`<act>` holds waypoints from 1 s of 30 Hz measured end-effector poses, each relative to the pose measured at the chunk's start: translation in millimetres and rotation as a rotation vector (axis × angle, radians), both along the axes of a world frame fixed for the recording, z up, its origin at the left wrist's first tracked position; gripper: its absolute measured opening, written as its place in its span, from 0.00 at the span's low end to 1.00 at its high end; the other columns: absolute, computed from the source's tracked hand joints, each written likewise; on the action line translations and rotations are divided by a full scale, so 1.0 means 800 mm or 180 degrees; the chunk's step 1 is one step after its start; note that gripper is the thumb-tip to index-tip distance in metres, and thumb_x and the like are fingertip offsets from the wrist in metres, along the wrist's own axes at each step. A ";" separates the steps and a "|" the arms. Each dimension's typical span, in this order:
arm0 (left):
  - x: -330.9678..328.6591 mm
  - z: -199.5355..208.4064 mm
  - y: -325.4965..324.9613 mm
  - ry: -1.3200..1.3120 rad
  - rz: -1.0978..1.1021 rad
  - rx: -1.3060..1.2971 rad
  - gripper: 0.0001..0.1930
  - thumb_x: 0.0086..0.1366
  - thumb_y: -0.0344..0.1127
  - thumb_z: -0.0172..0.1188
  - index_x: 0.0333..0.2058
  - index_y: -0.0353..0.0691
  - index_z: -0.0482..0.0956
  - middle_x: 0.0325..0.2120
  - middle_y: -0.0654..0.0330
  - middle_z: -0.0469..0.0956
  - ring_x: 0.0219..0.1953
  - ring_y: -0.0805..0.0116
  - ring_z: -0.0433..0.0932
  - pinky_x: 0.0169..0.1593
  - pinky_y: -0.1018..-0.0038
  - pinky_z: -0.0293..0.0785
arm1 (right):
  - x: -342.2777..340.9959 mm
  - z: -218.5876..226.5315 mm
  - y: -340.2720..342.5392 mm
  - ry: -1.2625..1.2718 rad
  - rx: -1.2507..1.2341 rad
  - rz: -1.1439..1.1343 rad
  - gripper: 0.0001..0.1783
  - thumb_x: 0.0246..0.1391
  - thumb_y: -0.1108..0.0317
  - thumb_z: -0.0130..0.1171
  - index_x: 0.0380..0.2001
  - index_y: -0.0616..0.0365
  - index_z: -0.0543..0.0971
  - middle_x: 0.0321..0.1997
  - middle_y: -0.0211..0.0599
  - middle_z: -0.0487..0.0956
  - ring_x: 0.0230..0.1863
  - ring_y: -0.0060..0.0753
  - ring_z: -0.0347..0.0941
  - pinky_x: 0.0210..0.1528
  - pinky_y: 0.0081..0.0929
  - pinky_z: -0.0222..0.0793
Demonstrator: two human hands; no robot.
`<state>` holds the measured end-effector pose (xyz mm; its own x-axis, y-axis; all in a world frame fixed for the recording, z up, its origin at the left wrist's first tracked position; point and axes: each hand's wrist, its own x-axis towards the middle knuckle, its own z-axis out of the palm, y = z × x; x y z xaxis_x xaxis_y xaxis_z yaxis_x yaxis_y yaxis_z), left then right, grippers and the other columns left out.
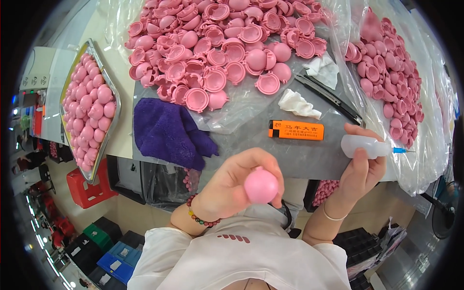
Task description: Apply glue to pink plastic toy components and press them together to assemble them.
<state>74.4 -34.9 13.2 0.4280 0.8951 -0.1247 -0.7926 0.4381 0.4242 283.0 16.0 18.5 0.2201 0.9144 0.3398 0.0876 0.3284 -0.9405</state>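
I see the left hand (pixel 226 184) curled around a pink ball (pixel 261 186) in front of the white shirt (pixel 208 266), the right hand (pixel 360 171) clamped on a needle-tipped bottle (pixel 354 143). The ball seems light, stiff and slippery-smooth; I'd pinch its sides, though its far contacts are hidden.

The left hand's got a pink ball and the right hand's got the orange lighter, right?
Not quite: the right hand holds a whitish bottle with a blue needle tip, as the head view shows. The left hand does have a pink ball.
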 end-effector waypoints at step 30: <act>-0.018 0.007 0.007 0.2733 0.1508 0.2489 0.25 0.42 0.38 0.72 0.37 0.32 0.73 0.32 0.48 0.77 0.37 0.58 0.76 0.46 0.60 0.72 | -0.011 -0.004 -0.004 -0.1468 0.0391 -0.1368 0.14 0.38 0.75 0.64 0.33 0.62 0.74 0.38 0.35 0.73 0.29 0.23 0.62 0.28 0.17 0.57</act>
<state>59.9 -29.2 18.6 0.0882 0.8987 0.4296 -0.1426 -0.4155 0.8984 274.2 12.9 15.5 0.3645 0.7254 0.5839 0.6220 0.2770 -0.7324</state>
